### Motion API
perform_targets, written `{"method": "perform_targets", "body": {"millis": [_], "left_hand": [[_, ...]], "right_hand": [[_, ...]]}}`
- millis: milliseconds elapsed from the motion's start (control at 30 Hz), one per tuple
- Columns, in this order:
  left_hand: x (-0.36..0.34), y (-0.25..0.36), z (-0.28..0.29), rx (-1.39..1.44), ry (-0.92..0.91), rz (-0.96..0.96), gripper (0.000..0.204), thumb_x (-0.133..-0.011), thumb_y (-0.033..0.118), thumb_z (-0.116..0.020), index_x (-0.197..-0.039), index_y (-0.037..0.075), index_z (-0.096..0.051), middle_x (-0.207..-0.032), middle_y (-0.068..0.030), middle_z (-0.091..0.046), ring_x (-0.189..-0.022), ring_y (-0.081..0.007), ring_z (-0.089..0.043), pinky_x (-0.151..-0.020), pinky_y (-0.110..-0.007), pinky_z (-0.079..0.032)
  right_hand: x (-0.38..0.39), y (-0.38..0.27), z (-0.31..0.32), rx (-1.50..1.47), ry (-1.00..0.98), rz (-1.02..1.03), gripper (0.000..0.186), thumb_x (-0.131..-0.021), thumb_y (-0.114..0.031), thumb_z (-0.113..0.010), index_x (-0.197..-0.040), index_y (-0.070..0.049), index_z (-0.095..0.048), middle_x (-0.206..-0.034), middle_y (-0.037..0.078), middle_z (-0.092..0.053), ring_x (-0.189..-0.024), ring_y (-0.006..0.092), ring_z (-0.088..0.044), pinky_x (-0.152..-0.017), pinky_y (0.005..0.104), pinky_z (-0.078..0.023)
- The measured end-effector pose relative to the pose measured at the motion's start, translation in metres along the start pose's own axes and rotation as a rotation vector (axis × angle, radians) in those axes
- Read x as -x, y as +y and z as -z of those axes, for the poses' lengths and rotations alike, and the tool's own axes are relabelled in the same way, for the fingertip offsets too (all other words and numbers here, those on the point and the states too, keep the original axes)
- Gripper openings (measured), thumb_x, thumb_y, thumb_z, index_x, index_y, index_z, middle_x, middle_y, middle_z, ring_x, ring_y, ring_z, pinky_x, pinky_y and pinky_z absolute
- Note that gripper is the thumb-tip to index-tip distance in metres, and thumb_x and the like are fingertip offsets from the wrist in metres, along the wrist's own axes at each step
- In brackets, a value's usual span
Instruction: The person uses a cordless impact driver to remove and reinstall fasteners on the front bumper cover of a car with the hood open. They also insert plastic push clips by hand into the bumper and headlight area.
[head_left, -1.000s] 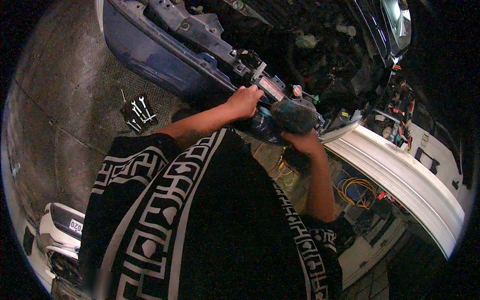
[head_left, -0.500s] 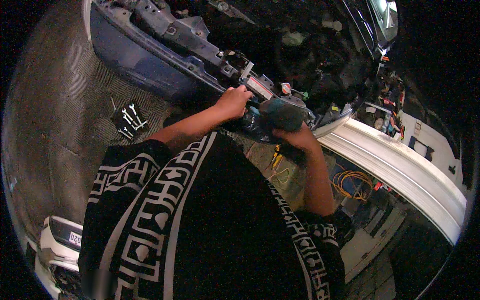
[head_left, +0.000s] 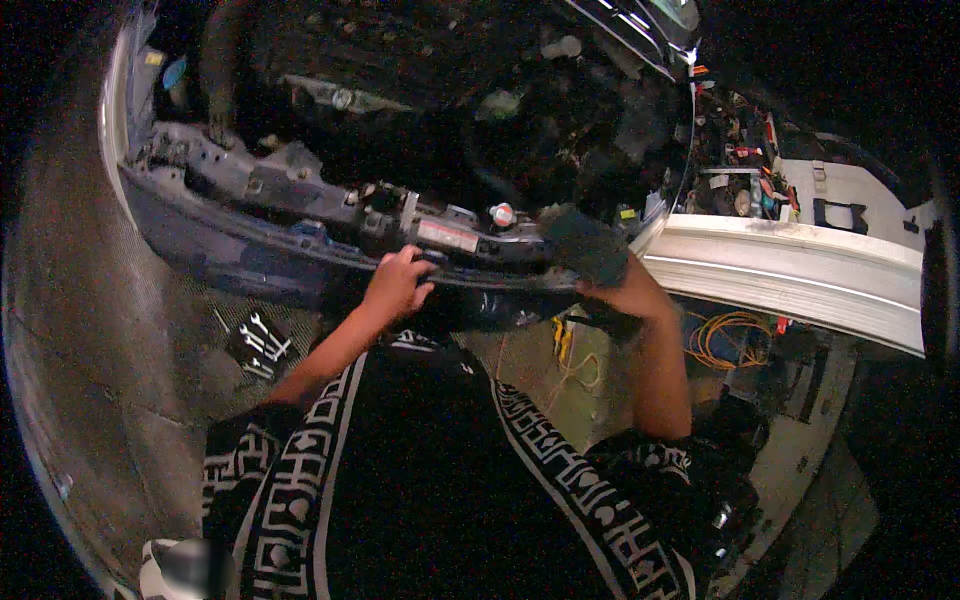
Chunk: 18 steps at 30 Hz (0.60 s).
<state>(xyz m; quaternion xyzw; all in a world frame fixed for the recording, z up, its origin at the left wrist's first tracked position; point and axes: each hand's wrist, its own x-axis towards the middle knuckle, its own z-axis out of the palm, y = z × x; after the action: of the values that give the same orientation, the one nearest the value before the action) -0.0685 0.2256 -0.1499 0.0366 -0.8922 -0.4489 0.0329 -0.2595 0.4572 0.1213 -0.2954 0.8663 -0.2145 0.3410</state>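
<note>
In front of me is a car's engine bay (head_left: 440, 110), its dark blue front bumper (head_left: 230, 260) running across below it. My left hand (head_left: 398, 284) rests at the bumper's upper edge, thumb and fingers apart, with nothing visible in it. Just beyond it lies a pale label (head_left: 447, 235) on the front crossmember, and a round cap (head_left: 502, 215) sits to the right of that. My right hand (head_left: 625, 290) is at the bay's right front, holding a dark greenish cloth (head_left: 585, 245). The cloth hides most of its fingers.
Several wrenches (head_left: 262, 340) lie on the patterned floor at left. A long white panel (head_left: 790, 265) extends to the right, with assorted tools (head_left: 745, 160) beyond it. Below it are a coiled orange cable (head_left: 728, 340) and a yellow tool (head_left: 562, 340) with a cord.
The view has turned, so the bumper now lies more level. My left hand has loosened and spread its fingers at the bumper's edge. The cloth stays with my right hand.
</note>
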Motion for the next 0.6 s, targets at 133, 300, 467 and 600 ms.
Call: {"method": "perform_targets", "body": {"millis": [133,300,467,600], "left_hand": [[0.000,0.008,0.003,-0.060,-0.027,0.069,0.030,-0.078,0.020,-0.076,-0.108,0.017,-0.073,-0.122,-0.0144,-0.056,-0.106,-0.0360,-0.056,-0.092,-0.044,-0.047],[-0.001,0.025,0.011,-0.088,0.007,0.107,0.032,-0.075,0.021,-0.077,-0.107,0.019,-0.074,-0.126,-0.0135,-0.056,-0.116,-0.0358,-0.052,-0.100,-0.046,-0.042],[0.003,0.058,0.001,-0.310,0.063,0.315,0.039,-0.074,0.029,-0.078,-0.111,0.019,-0.070,-0.128,-0.0137,-0.056,-0.129,-0.0350,-0.046,-0.116,-0.059,-0.018],[0.004,0.085,-0.024,-0.437,0.134,0.476,0.054,-0.074,0.044,-0.077,-0.116,0.015,-0.061,-0.134,-0.0130,-0.054,-0.138,-0.0351,-0.038,-0.116,-0.066,-0.008]], "right_hand": [[-0.013,0.060,0.067,-0.032,0.212,-0.142,0.062,-0.075,-0.014,-0.079,-0.129,0.003,-0.054,-0.125,0.015,-0.063,-0.115,0.0266,-0.059,-0.102,0.0382,-0.044],[-0.071,0.156,0.146,0.245,0.625,-0.036,0.052,-0.079,-0.019,-0.077,-0.121,0.006,-0.060,-0.113,0.018,-0.068,-0.106,0.0273,-0.063,-0.094,0.0361,-0.047],[-0.201,0.272,0.222,0.170,0.923,-0.151,0.054,-0.078,-0.025,-0.079,-0.120,0.004,-0.062,-0.110,0.021,-0.069,-0.103,0.0308,-0.065,-0.089,0.0387,-0.050],[-0.288,0.347,0.266,0.525,0.931,-0.288,0.059,-0.078,-0.042,-0.075,-0.120,-0.003,-0.064,-0.113,0.020,-0.069,-0.104,0.0367,-0.065,-0.088,0.0448,-0.051]]}}
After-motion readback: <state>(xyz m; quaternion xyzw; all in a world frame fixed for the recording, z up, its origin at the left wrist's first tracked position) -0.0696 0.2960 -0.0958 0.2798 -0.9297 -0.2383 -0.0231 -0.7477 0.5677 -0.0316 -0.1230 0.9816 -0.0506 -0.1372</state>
